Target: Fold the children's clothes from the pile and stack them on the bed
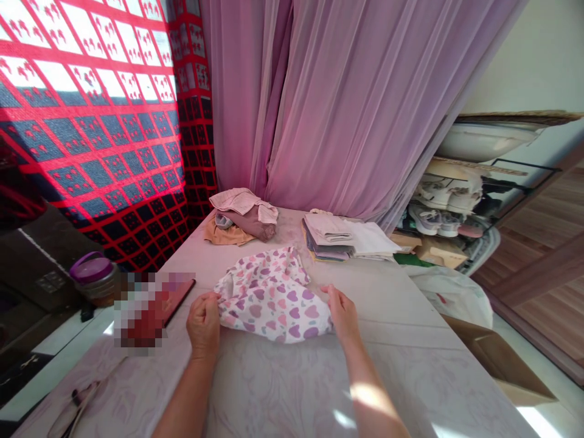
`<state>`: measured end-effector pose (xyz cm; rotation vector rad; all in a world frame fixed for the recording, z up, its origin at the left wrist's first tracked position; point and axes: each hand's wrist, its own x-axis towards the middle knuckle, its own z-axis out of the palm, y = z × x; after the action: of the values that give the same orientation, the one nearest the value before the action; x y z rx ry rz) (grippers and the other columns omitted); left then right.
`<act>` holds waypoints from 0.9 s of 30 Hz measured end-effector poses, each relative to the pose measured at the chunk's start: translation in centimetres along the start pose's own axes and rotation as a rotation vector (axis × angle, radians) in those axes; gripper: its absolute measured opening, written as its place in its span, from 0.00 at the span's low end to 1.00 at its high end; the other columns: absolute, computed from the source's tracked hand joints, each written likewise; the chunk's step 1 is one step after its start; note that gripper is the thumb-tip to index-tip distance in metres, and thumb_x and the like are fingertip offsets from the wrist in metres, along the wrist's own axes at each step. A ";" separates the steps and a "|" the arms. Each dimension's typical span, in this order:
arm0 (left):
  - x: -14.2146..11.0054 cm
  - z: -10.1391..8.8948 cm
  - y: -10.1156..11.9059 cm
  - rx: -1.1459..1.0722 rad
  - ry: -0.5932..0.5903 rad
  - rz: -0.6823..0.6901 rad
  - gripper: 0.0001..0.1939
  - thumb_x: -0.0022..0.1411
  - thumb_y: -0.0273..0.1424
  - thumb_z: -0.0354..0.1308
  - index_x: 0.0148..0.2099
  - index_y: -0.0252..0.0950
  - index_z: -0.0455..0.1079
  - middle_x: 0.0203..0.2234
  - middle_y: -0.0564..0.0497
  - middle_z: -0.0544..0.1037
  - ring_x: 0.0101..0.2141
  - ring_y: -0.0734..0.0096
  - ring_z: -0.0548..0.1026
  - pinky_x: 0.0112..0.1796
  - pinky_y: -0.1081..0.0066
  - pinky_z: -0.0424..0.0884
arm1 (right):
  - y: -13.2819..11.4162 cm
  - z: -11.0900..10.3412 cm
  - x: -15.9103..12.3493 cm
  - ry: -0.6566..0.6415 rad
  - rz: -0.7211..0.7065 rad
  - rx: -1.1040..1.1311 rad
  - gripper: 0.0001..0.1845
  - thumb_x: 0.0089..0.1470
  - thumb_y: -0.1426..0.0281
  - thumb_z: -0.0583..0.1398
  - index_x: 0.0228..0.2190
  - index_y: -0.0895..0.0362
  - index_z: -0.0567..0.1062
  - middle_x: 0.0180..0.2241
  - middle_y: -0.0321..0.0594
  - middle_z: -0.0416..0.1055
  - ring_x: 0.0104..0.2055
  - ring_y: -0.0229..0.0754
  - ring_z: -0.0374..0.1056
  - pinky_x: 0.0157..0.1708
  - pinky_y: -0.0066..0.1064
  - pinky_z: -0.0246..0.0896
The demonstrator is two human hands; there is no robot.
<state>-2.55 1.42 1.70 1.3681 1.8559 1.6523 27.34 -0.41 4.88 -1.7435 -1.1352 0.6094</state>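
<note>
A small white garment with pink and purple hearts (274, 295) lies rumpled on the pale patterned table (283, 383) in front of me. My left hand (204, 324) pinches its left edge, fingers closed on the cloth. My right hand (343, 313) grips its right edge in the same way. Both forearms reach in from the bottom of the view.
A loose pile of tan, brown and pink clothes (241, 222) sits at the far left of the table. A neat stack of folded cloths (347, 240) lies at the far right. A purple-lidded jar (93, 277) stands to the left. A shoe rack (451, 213) and cardboard box (506, 365) are right.
</note>
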 end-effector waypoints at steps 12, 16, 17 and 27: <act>0.8 -2.3 1.3 0.348 -0.329 -0.140 0.24 0.59 0.49 0.45 0.25 0.40 0.73 0.24 0.53 0.78 0.30 0.65 0.74 0.28 0.73 0.62 | 0.2 0.4 3.2 -0.170 0.040 -0.351 0.19 0.56 0.61 0.53 0.42 0.53 0.78 0.40 0.40 0.78 0.35 0.41 0.73 0.36 0.29 0.62; 1.1 -2.0 1.1 0.326 -0.404 -0.106 0.21 0.55 0.50 0.50 0.37 0.41 0.76 0.29 0.53 0.81 0.32 0.64 0.77 0.31 0.72 0.65 | -1.7 3.3 6.3 -0.208 0.050 -0.304 0.21 0.56 0.62 0.56 0.50 0.51 0.74 0.52 0.39 0.72 0.27 0.35 0.72 0.36 0.28 0.63; 1.2 -2.0 0.9 0.326 -0.435 -0.102 0.23 0.53 0.50 0.52 0.42 0.41 0.75 0.30 0.53 0.81 0.32 0.64 0.77 0.31 0.72 0.66 | -2.0 4.1 6.9 -0.218 0.053 -0.294 0.22 0.55 0.62 0.57 0.51 0.51 0.73 0.52 0.39 0.72 0.25 0.34 0.72 0.36 0.28 0.63; 1.5 -2.4 0.3 0.307 -0.604 -0.033 0.24 0.53 0.42 0.53 0.50 0.41 0.74 0.23 0.57 0.77 0.26 0.68 0.75 0.31 0.70 0.68 | 0.0 4.6 8.4 -0.200 0.019 -0.200 0.11 0.46 0.66 0.57 0.29 0.55 0.78 0.26 0.34 0.75 0.29 0.39 0.69 0.30 0.26 0.59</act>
<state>-4.96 1.10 3.23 1.7029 1.7740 0.8126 27.47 9.10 3.56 -1.8962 -1.3588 0.7143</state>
